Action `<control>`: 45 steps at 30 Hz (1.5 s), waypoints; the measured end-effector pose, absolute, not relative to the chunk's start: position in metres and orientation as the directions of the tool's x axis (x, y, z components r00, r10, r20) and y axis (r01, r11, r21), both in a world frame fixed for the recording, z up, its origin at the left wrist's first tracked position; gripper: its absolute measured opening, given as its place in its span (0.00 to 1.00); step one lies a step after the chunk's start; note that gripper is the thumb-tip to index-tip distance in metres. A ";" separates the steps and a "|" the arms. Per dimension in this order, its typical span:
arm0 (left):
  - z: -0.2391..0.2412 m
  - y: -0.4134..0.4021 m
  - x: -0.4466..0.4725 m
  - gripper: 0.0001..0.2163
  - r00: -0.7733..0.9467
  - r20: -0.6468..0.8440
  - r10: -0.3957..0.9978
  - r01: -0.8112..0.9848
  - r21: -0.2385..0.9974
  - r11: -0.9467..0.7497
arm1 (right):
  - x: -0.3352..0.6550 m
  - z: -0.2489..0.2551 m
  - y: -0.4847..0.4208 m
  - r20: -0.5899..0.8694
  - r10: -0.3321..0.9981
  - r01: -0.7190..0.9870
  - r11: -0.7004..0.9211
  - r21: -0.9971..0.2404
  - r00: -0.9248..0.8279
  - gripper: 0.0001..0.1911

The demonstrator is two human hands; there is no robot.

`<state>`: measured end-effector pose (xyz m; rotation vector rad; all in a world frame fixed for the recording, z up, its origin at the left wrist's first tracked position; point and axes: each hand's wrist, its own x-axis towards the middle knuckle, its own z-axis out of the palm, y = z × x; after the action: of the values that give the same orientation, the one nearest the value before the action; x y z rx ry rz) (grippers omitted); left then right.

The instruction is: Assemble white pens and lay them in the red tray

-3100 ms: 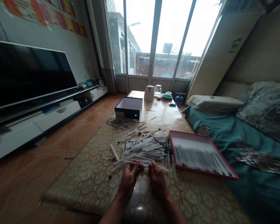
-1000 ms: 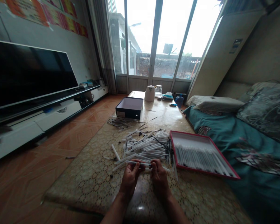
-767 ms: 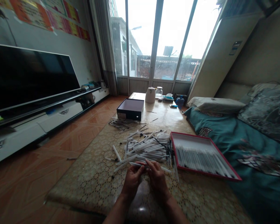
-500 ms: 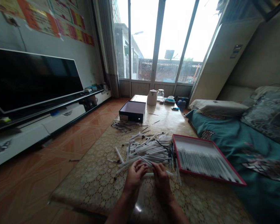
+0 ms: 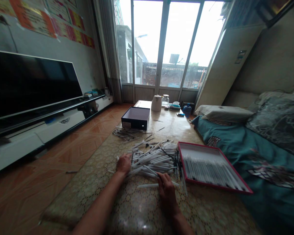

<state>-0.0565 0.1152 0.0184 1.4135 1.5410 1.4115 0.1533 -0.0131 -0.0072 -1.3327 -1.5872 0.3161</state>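
A heap of white pen barrels lies in the middle of the patterned table. My left hand is stretched out to the left edge of the heap, fingers curled over barrels there. My right hand rests at the heap's near edge, its fingers closed around the end of one white barrel that lies flat on the table. Just to the right, a red-rimmed tray holds a row of assembled pens.
A dark open box stands farther back, with thin dark refills strewn in front of it. A white kettle and a jar stand at the far end. A teal-covered bed runs along the right; a TV unit along the left.
My hands, held together in front of me over one barrel, have parted. The left hand has reached out leftward to the heap's edge; the right stays near with a barrel.
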 end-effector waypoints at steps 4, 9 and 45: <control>0.018 0.115 -0.055 0.08 -0.261 0.201 0.944 0.269 0.954 -0.129 | 0.155 -0.006 -0.014 0.518 0.850 0.595 0.368 -0.714 0.095 0.13; 0.029 0.098 -0.048 0.07 -0.316 0.152 0.937 0.167 0.981 -0.103 | 0.156 -0.008 -0.015 0.555 0.825 0.631 0.375 -0.679 0.106 0.14; 0.028 0.034 -0.053 0.14 0.316 -0.119 0.941 0.207 0.977 0.054 | 0.149 0.008 -0.019 0.490 0.862 0.749 0.408 -0.522 -0.128 0.10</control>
<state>-0.0529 0.0341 0.0282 1.4221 1.1341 0.7973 0.1488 -0.0188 0.0079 -1.3753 -1.9069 0.1890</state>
